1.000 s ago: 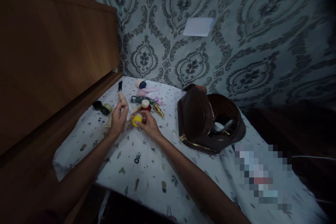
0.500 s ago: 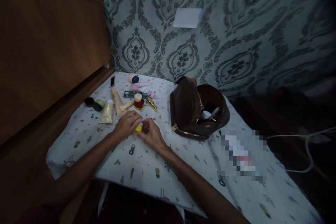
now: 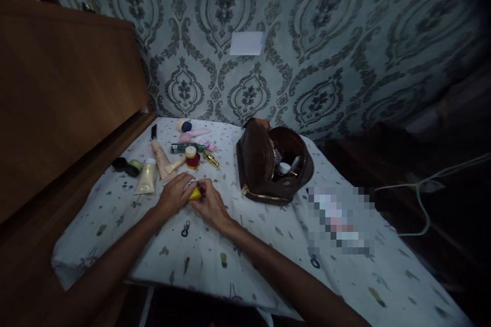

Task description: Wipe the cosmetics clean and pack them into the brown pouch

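Both hands meet over the table around a small yellow item (image 3: 195,194) with a pale upper part; its kind is not clear. My left hand (image 3: 174,195) is closed on its left side. The fingers of my right hand (image 3: 209,203) curl around its right side. Just beyond them lie a beige tube (image 3: 160,156), a small cream-coloured tube (image 3: 174,165), a red jar (image 3: 193,160) with a smaller cream-lidded jar (image 3: 191,152) at it, and a gold tube (image 3: 210,158). Left of my left hand is a pale yellow tube (image 3: 146,179) with a white cap.
An open brown bag (image 3: 255,163) with a white-lidded item (image 3: 284,168) inside stands to the right. A dark green bottle (image 3: 186,148) and a pink item (image 3: 194,135) lie at the back. A wooden cabinet (image 3: 69,82) borders the left; a pale cable (image 3: 422,204) hangs right.
The view has shifted, so everything sits further left in the picture. My hands stay on the yellow item, which now shows more of its yellow side between the fingers.
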